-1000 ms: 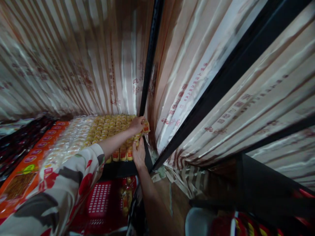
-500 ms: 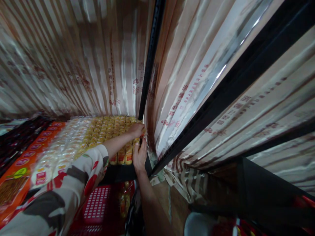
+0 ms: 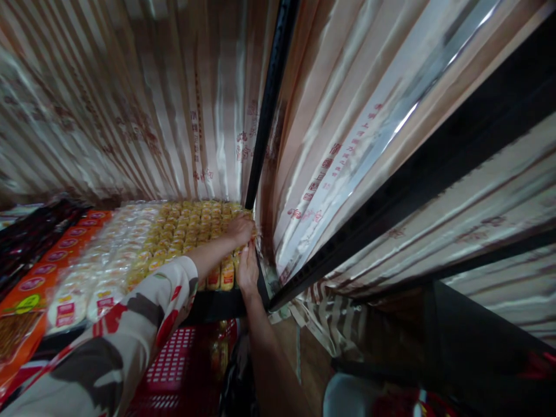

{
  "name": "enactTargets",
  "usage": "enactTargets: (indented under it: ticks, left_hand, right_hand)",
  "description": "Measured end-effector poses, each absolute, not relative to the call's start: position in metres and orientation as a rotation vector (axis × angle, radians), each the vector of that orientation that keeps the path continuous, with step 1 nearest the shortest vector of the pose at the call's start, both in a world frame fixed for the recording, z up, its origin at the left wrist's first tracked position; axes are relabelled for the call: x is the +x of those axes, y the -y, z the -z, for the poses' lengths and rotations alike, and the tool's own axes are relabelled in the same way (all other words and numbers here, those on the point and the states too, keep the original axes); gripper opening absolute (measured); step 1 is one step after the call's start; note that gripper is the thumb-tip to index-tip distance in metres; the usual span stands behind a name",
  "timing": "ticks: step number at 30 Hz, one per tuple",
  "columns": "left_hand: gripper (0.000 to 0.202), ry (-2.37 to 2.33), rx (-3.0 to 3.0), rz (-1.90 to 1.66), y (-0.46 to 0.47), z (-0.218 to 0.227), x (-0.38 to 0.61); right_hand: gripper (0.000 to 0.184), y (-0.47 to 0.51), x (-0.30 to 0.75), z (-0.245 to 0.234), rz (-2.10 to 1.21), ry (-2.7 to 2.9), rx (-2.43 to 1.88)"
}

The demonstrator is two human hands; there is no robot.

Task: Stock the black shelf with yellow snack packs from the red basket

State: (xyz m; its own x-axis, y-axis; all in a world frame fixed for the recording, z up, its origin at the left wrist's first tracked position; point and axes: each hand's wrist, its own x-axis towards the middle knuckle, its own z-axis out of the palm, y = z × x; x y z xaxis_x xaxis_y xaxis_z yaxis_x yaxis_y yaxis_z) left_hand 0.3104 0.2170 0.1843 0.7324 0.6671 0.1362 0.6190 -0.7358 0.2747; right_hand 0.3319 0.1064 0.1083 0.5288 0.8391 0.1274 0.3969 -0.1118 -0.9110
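Note:
Small wrapped yellow cakes [image 3: 178, 236] stand in tight rows on a black shelf [image 3: 217, 306]. At the right end of the rows, my left hand [image 3: 241, 230] reaches over with its fingers curled around a wrapped cake, which they mostly hide. Just below it, my right hand [image 3: 248, 269] is raised along the outer side of the last row. Its fingers are stretched upward, close beneath the left hand and beside the cakes. Blur hides whether the fingertips touch the packet.
White round packets [image 3: 104, 295] and orange bags [image 3: 28, 301] lie left of the cakes. Under the shelf is a red basket [image 3: 171, 359] with yellow packets inside. A black post [image 3: 270, 104] and printed striped curtains [image 3: 217, 116] border the corner.
My right hand has moved up slightly, closer to the left hand, and its thumb stands out less. My left hand stays at the row's end. The camera view has shifted a little.

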Motion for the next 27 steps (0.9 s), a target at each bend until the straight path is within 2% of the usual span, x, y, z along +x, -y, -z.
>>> enactTargets:
  ticks: [10, 18, 22, 27]
  left_hand:
    - [0.019, -1.131, 2.739, -0.375, -0.211, -0.192, 0.307]
    - [0.023, -1.077, 2.631, -0.635, -0.183, -0.206, 0.289]
    - [0.026, -0.933, 2.509, -0.761, -0.141, -0.201, 0.263]
    - [0.025, -0.812, 2.382, -0.693, -0.084, -0.188, 0.216]
  right_hand:
    - [0.068, -0.105, 0.334, -0.105, -0.494, 0.984, -1.666]
    - [0.067, -0.086, 0.330, -0.110, -0.374, 0.949, -1.642]
    - [0.060, -0.059, 0.314, -0.119, -0.267, 0.955, -1.595]
    - [0.043, -0.013, 0.283, -0.124, -0.291, 0.926, -1.539]
